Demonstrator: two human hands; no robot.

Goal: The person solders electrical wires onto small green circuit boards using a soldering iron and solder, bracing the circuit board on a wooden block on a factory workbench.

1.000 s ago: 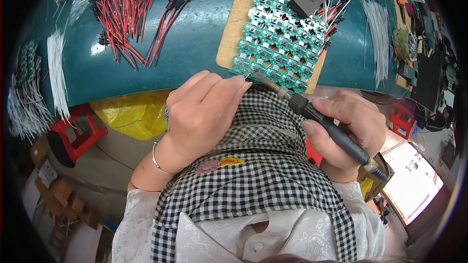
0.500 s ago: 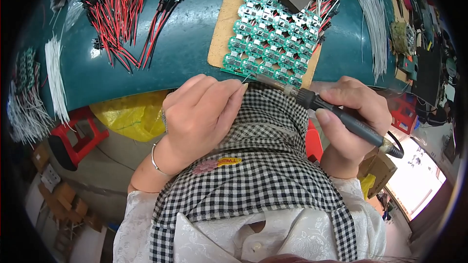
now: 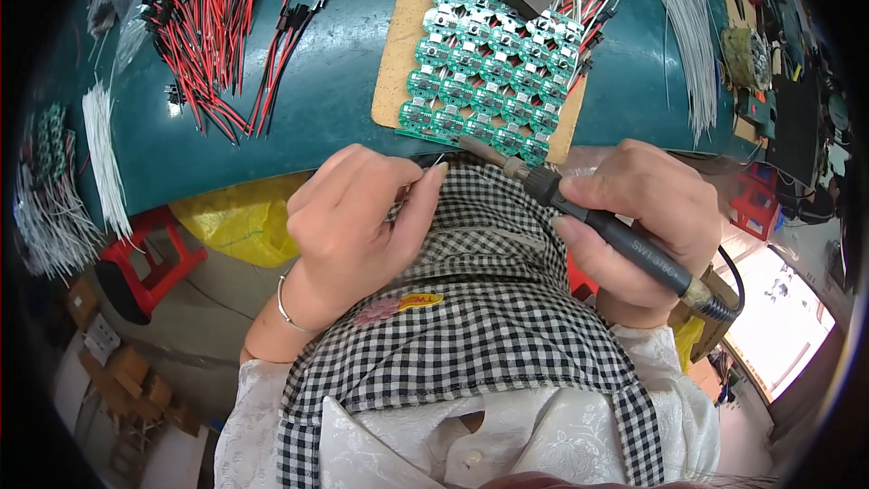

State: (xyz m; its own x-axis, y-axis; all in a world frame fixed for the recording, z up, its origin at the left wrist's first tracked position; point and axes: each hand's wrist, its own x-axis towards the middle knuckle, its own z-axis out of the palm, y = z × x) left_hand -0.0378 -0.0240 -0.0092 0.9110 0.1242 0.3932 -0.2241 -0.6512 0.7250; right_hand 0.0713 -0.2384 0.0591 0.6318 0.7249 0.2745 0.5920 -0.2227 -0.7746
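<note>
Right hand (image 3: 638,213): clenched on the iron (image 3: 597,222), handle at lower right.
Iron axis: runs up-left, tip touching the boards (image 3: 493,68) at their lower edge, upper centre.
Left hand (image 3: 358,222): pinching a thin wire (image 3: 434,163), just left of the tip.

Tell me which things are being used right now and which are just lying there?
In use:
soldering iron in right hand
thin wire in left hand
green circuit boards
cork board

Lying about:
red-black leads
white wires
red stool
</note>
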